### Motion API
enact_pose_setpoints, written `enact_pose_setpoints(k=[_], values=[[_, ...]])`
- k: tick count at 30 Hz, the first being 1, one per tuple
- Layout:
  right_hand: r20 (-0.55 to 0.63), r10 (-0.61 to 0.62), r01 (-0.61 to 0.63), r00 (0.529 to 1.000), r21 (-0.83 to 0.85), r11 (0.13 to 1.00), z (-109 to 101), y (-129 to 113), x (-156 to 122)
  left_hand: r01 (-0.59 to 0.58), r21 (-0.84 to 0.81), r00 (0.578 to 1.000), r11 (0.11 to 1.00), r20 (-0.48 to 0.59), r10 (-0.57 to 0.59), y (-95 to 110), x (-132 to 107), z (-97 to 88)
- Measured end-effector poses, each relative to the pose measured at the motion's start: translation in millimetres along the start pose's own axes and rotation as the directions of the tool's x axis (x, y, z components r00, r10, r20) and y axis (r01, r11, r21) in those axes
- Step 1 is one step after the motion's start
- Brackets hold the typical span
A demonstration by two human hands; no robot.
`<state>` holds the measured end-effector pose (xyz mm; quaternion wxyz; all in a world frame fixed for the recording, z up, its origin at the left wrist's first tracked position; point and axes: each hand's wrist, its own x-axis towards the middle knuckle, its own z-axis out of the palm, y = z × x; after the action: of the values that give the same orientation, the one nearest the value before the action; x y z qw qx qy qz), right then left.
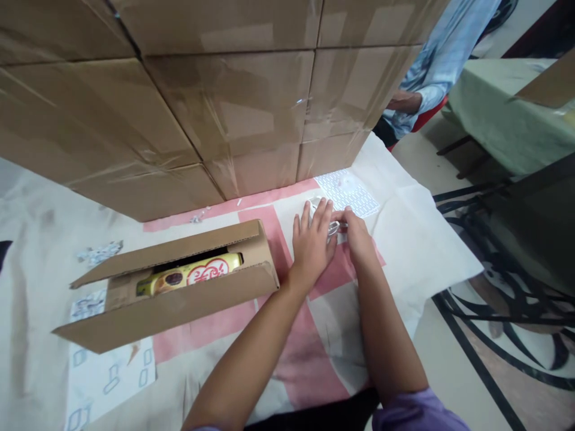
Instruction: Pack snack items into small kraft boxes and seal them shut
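A small white and clear shiny thing [333, 227], perhaps a roll of clear tape, lies low over the cloth between my hands. My left hand [309, 242] rests over it, fingers spread across its top and thumb tucked at the near side. From the right, my right hand [358, 236] pinches at its edge with bent fingers. Much of the thing is hidden beneath them. To the left stands a long cardboard box [179, 311], its flaps raised, with a yellow printed pack [191, 275] with red lettering inside.
Taped cardboard boxes [233, 108] form a stacked wall behind. White sheets printed with blue shapes [348, 193] lie on the red and white cloth [309, 353]. Clear plastic scraps [101, 252] sit at left. Another person's blue sleeve [442, 66] shows beyond, near a green-covered table [503, 120].
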<state>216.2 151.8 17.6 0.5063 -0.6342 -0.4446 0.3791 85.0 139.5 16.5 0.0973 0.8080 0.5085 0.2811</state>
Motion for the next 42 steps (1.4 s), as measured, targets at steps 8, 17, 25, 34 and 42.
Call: enact_pose_setpoints(k=[8,17,25,34,42], values=[[-0.095,-0.06,0.065,0.994,0.053,0.996,7,2,-6,0.046,-0.118,0.998,0.992,-0.045,-0.051,-9,2,10.2],[-0.147,-0.105,0.129,0.984,0.17,0.977,13,-7,-15,0.053,-0.093,0.997,0.994,-0.048,-0.058,-12,4,16.2],[-0.201,-0.054,0.061,0.978,0.026,0.998,9,-15,-26,0.121,-0.043,0.991,0.992,-0.054,-0.124,-9,4,10.6],[-0.213,0.058,-0.028,0.975,0.143,0.989,10,-18,-29,0.137,-0.06,0.99,0.989,-0.038,-0.139,-12,4,7.9],[-0.181,0.096,-0.046,0.979,0.26,0.964,9,-26,-34,0.126,-0.063,0.991,0.99,-0.038,-0.129,-12,4,3.9]])
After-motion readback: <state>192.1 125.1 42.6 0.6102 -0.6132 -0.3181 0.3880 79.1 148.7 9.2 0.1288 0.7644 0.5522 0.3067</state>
